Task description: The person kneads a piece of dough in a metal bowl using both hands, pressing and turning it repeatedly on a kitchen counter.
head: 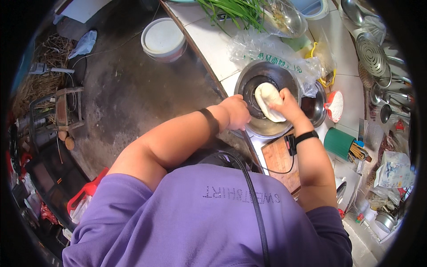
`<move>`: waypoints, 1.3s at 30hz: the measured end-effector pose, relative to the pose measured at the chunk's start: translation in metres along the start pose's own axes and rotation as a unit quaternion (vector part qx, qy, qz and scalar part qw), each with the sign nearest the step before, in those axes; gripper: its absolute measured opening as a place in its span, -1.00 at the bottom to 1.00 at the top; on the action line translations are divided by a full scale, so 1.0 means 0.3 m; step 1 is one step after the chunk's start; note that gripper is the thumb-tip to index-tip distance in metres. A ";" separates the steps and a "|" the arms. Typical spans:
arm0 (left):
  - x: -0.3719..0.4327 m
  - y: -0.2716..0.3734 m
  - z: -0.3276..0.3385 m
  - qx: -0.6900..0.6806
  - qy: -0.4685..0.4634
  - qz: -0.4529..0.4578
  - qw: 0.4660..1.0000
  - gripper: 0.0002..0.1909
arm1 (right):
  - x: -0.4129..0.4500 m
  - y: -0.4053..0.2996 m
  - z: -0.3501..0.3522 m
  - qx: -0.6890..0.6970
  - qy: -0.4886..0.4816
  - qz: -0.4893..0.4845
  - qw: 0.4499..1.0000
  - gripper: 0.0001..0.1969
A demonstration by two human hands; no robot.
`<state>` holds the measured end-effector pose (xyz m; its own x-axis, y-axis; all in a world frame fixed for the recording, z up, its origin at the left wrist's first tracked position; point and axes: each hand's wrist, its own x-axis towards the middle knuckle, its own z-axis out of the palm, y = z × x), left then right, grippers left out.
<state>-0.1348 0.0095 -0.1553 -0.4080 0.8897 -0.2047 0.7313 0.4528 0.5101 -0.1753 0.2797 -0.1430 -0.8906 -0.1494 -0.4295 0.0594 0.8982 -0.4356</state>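
A wide metal basin (283, 130) stands on the white tiled counter near its front edge. Inside it a folded piece of pale dough (267, 98) is gripped at its right side by my right hand (287, 106), thumb on top. My left hand (237, 111) is curled over the basin's near-left rim and seems to hold it. A clear plastic bag (267, 55) with green print lies against the far side of the basin. To the right, partly behind the basin, sits a second metal bowl (318, 108) with a dark inside.
A red scoop of white powder (335, 106) and a green holder with chopsticks (340, 143) stand right. A wooden cutting board (282, 163) lies below the basin. Green leafy stalks (233, 11) are at the back. Metal ladles (377, 60) line the right. A lidded white bucket (163, 40) stands on the floor.
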 end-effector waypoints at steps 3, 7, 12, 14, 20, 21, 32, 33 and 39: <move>0.005 -0.002 0.010 0.016 0.014 0.005 1.000 -0.72 | -0.076 -0.119 0.039 -0.081 -0.004 -0.042 0.996 -0.39; 0.004 -0.009 0.021 0.013 0.037 0.013 0.999 -0.73 | -0.089 -0.216 0.138 -0.134 0.010 0.026 0.991 -0.36; 0.007 -0.005 0.028 0.025 0.053 0.008 0.998 -0.76 | -0.061 -0.275 0.212 -0.186 0.029 0.074 0.979 -0.39; 0.007 0.003 0.030 0.020 0.042 0.000 0.999 -0.76 | -0.039 -0.296 0.206 -0.177 0.034 0.086 0.980 -0.33; -0.005 -0.003 0.018 0.005 0.022 0.006 1.000 -0.72 | 0.071 -0.247 0.101 -0.101 -0.054 0.058 0.992 -0.26; -0.006 -0.009 0.018 0.002 0.023 0.004 1.000 -0.69 | 0.096 -0.228 0.069 -0.067 -0.088 0.032 0.993 -0.26; -0.002 0.004 0.017 0.013 0.021 -0.014 1.000 -0.62 | -0.089 -0.160 0.100 -0.184 -0.002 0.073 0.980 0.01; 0.007 0.014 0.008 0.015 0.021 -0.010 1.000 -0.62 | -0.098 -0.170 0.108 -0.200 0.013 0.093 0.975 0.00; 0.015 0.017 0.007 0.029 0.000 -0.016 0.999 -0.63 | -0.092 -0.097 0.071 0.400 -0.061 0.213 0.889 -0.26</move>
<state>-0.1316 0.0158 -0.1554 -0.4309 0.8751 -0.2200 0.7485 0.4829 0.4544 -0.1428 0.2488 -0.1353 -0.6578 0.0455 -0.7518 0.7246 0.3106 -0.6152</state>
